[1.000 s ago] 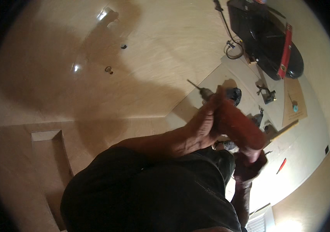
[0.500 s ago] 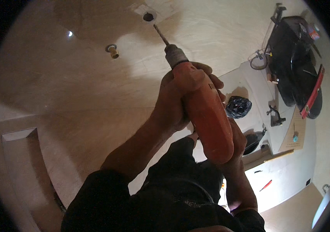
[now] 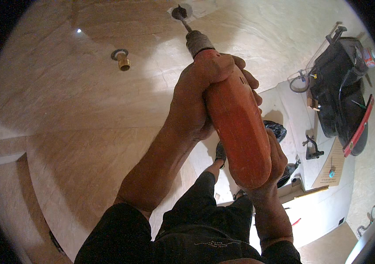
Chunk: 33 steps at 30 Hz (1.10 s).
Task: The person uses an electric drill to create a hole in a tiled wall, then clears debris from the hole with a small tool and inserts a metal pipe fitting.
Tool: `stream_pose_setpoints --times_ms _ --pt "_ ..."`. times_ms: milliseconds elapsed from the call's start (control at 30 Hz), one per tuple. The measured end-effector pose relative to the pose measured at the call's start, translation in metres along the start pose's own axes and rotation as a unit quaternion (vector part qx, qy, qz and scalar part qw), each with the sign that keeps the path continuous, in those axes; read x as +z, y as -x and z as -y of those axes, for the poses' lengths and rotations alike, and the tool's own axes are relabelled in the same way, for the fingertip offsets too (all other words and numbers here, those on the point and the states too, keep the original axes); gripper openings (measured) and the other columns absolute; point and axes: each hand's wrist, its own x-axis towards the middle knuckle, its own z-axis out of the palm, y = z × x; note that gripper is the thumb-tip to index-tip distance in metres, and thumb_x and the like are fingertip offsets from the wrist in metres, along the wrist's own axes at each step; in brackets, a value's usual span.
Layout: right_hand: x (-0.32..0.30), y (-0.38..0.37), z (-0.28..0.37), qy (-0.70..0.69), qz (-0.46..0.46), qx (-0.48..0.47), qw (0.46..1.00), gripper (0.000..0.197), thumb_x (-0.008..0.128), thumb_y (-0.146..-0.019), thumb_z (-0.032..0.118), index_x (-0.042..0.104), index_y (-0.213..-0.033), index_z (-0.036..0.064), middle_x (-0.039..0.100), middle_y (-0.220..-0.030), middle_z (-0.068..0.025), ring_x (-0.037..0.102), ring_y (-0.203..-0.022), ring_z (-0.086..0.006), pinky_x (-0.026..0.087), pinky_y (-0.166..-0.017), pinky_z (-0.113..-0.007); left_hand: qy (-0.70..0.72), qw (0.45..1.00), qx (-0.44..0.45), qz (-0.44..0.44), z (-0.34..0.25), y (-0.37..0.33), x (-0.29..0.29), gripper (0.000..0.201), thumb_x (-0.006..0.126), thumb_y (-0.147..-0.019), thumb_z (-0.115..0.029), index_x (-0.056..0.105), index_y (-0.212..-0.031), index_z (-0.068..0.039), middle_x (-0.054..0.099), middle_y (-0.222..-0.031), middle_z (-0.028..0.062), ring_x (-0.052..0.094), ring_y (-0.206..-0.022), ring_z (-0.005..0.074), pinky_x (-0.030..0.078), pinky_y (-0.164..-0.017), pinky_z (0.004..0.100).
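Observation:
A red power drill [image 3: 240,127] points up and away from me at the tan stone-look wall [image 3: 86,97]. My left hand [image 3: 192,97] is wrapped round its front body, just behind the grey chuck [image 3: 199,42]. At the rear, my right hand [image 3: 277,160] is closed on the handle, mostly hidden behind the drill's body. The drill bit [image 3: 188,27] reaches to a round dark hole [image 3: 179,12] in a pale patch of wall; its tip appears to be in the opening. Left of the drill, a brass pipe fitting [image 3: 124,64] sticks out of the wall.
At the right lies a black bag [image 3: 328,83] with a red bar-shaped tool [image 3: 360,126] against it. A black bent fitting [image 3: 314,149], a cardboard sheet [image 3: 331,169] and a crumpled black plastic bag [image 3: 277,130] are nearby. A recess [image 3: 14,163] is at the left.
The drill has moved up toward the wall, bringing the bit from just below the hole to its opening. Both hands have kept their hold. The view has shifted slightly.

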Motion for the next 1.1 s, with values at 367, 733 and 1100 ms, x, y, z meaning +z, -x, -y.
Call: stream_pose_setpoints --times_ms 367,733,1100 --pt "0.015 -0.005 -0.010 0.027 -0.005 0.019 0.999 0.061 0.080 -0.083 0.029 0.056 -0.125 -0.0075 0.069 -0.110 -0.0270 0.074 -0.099 -0.0368 0.063 -0.082 -0.045 -0.015 1.000 -0.011 -0.007 0.000 -0.013 -0.017 0.058 0.063 -0.086 -0.042 0.056 -0.121 0.003 0.067 -0.102 0.0259 0.072 -0.083 0.0426 0.062 -0.076 0.0567" --pt "0.001 -0.018 0.012 -0.003 0.006 0.112 0.994 0.043 0.081 -0.079 0.017 0.064 -0.114 -0.0035 0.070 -0.104 -0.0216 0.072 -0.097 -0.0361 0.061 -0.077 -0.043 0.064 0.994 -0.011 -0.091 0.013 0.014 0.014 0.079 0.060 -0.087 -0.069 0.049 -0.129 -0.003 0.060 -0.123 0.0285 0.070 -0.091 0.0428 0.061 -0.078 0.0572" --pt "0.004 -0.028 0.015 -0.002 -0.034 0.138 0.990 0.024 0.077 -0.073 0.003 0.068 -0.095 -0.0028 0.069 -0.090 -0.0167 0.071 -0.080 -0.0286 0.056 -0.063 -0.036 0.103 0.988 -0.037 -0.105 0.011 0.005 0.019 0.063 0.070 -0.083 -0.048 0.051 -0.123 -0.003 0.063 -0.100 0.0197 0.070 -0.085 0.0374 0.062 -0.073 0.0517"
